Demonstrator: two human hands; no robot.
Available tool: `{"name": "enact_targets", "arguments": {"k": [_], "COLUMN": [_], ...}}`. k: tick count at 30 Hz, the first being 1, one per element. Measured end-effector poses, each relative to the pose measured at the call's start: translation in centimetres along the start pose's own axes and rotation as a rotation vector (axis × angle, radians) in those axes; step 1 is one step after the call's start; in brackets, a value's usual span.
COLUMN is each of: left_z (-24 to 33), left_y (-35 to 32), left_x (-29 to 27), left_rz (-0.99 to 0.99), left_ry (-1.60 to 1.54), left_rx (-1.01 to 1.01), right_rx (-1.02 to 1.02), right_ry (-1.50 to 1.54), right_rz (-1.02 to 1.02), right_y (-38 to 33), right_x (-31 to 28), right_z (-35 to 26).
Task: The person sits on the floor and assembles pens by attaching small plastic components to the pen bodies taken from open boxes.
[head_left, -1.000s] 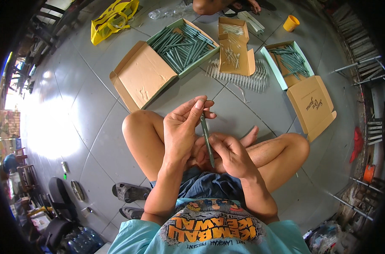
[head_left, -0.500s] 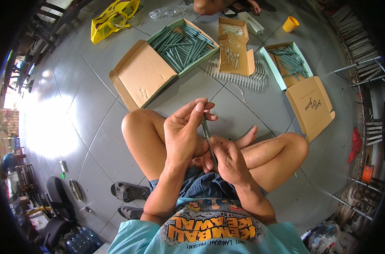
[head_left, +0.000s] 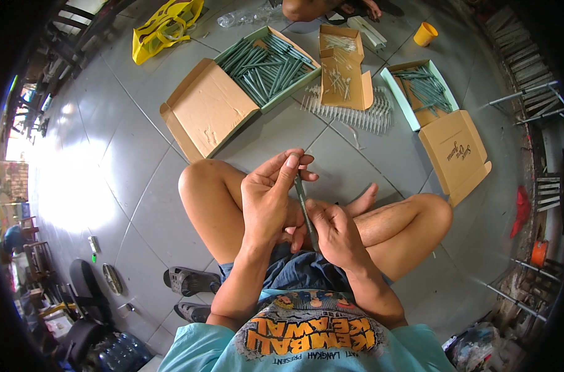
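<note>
A slim, dark green pen-like stick (head_left: pixel 303 199) slants over my lap between both hands. At its upper end my left hand (head_left: pixel 264 197) is closed, thumb and fingertips pinched together. My right hand (head_left: pixel 336 232) holds its lower part between thumb and fingers. Beyond my knees, an open cardboard box (head_left: pixel 209 116) contains many similar green sticks (head_left: pixel 263 69). Another open box (head_left: pixel 454 155) at the right has a smaller pile of them. Between the two, a narrow carton (head_left: pixel 349 65) contains small pale pieces too tiny to make out.
Rows of clear, pointed plastic pieces (head_left: pixel 368 119) lie beside the narrow carton. Farther off are a yellow bag (head_left: pixel 164 31), an orange cup (head_left: pixel 425 35) and another person's hand (head_left: pixel 373 8). Dark sandals (head_left: pixel 192 281) lie at my left, and metal racks (head_left: pixel 527 102) line the right.
My left hand has dropped very slightly at the stick's upper end. Both hands keep nearly the same hold, and the boxes have not moved.
</note>
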State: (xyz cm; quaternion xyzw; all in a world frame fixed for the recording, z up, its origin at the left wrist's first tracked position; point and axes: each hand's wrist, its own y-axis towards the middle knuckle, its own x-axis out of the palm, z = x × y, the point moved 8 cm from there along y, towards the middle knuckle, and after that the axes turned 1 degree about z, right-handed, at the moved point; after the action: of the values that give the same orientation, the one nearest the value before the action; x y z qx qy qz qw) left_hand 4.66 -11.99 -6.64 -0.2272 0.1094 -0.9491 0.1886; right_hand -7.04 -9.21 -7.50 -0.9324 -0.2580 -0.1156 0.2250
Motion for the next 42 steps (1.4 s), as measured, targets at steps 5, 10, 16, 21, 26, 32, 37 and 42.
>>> {"name": "enact_targets", "arguments": {"k": [5, 10, 16, 21, 26, 32, 37, 42], "left_z": [0.0, -0.5, -1.2, -1.3, -1.1, -1.1, -1.3, -1.8], "left_y": [-0.1, 0.0, -0.5, -0.4, 0.1, -0.3, -0.2, -0.2], "left_x": [0.0, 0.3, -0.3, -0.2, 0.1, 1.1, 0.4, -0.1], "left_rz": [0.008, -0.033, -0.038, -0.037, -0.057, -0.093, -0.056, -0.012], "left_ry": [0.037, 0.047, 0.041, 0.022, 0.076, 0.068, 0.105, 0.05], "left_rx": [-0.007, 0.027, -0.023, -0.038, -0.034, -0.019, -0.038, -0.025], "right_rx": [-0.111, -0.135, 0.021, 0.002, -0.058, -0.069, -0.005, 0.018], "right_ry": [-0.079, -0.264, -0.149, 0.05, 0.023, -0.167, -0.146, 0.086], "right_rz": [-0.032, 0.011, 0.057, -0.089, -0.163, -0.09, -0.046, -0.078], "right_y": [0.3, -0.2, 0.5, 0.4, -0.4, -0.3, -0.2, -0.4], "right_x": [-0.2, -0.6, -1.5, -1.2, -0.5, -0.6, -1.2, -0.9], "right_z": [1.2, 0.0, 1.5, 1.9, 0.2, 1.4, 1.2, 1.4]}}
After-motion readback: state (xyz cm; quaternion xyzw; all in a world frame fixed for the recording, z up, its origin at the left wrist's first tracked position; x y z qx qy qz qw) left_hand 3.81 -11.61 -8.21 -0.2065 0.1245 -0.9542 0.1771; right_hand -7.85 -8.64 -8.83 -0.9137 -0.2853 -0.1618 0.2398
